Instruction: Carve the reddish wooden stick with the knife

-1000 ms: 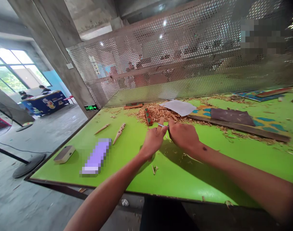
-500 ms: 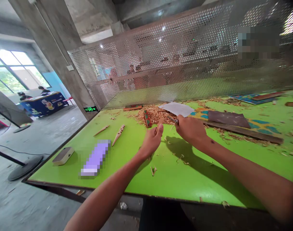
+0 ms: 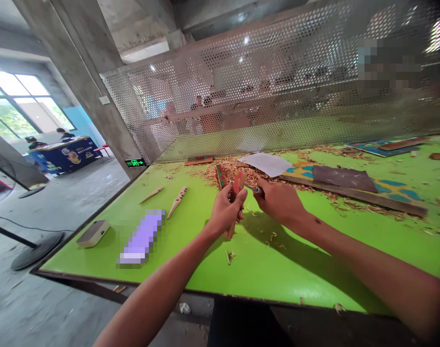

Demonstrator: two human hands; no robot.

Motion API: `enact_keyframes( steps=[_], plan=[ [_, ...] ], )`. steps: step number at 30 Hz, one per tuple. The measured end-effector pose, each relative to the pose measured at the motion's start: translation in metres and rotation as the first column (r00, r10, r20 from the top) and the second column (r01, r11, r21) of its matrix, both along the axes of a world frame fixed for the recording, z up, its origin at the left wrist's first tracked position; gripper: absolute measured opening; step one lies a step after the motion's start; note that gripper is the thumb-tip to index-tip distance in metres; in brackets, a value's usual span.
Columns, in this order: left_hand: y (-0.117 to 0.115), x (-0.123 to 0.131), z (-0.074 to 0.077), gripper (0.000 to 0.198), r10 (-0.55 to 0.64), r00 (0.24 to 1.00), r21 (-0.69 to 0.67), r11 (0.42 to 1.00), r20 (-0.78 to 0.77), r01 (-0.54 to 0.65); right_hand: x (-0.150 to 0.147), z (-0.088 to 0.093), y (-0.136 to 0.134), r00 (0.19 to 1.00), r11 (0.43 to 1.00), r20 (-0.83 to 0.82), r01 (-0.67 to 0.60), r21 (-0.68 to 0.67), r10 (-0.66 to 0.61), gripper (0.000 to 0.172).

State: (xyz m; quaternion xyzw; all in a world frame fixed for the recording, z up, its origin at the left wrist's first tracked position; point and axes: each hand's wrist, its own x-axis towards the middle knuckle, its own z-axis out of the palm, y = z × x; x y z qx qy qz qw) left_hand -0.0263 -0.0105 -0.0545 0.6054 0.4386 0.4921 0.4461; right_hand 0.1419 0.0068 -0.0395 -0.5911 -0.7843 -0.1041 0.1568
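Red-tinted wooden stick (image 3: 236, 185) clamped in closed left grip (image 3: 225, 209), steadied near slim steel knife (image 3: 256, 190) pinched in closed right grip (image 3: 279, 202).

Bright daylight from windows (image 3: 16, 99) at far left, burnt out nearly white; dark, fairly crisp shadow (image 3: 288, 236) under right hand (image 3: 279, 202) on table (image 3: 295, 274); glare on mesh (image 3: 438, 33) at top right; edges bent by wide lens; background behind mesh soft
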Motion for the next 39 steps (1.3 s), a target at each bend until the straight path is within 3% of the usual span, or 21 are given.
enact_keyframes(
  steps=[8,15,22,28,39],
  plan=[
    [0.001,0.0,-0.002,0.046,-0.008,1.0,0.022,1.0,-0.012,0.008,-0.005,-0.009,0.0,0.996,0.995,0.014,-0.085,-0.052,0.085,0.036],
    [0.0,-0.001,-0.002,0.047,-0.015,0.998,0.044,0.999,-0.067,0.018,-0.007,-0.011,-0.003,0.964,0.957,-0.056,-0.265,-0.117,0.26,0.031],
    [0.004,0.003,-0.008,0.039,0.035,0.992,0.006,0.999,-0.118,-0.034,-0.011,-0.013,-0.003,0.984,0.983,0.066,-0.162,-0.091,0.168,0.031],
    [0.001,0.007,-0.008,0.032,0.103,0.988,-0.006,0.995,-0.119,-0.104,-0.016,-0.013,-0.006,0.992,0.995,0.076,-0.093,-0.036,0.096,0.029],
    [-0.003,0.01,-0.008,0.051,0.142,0.984,-0.095,0.984,-0.11,-0.153,-0.024,-0.01,-0.009,0.991,0.998,0.127,-0.046,-0.036,0.05,0.033]
  ],
)
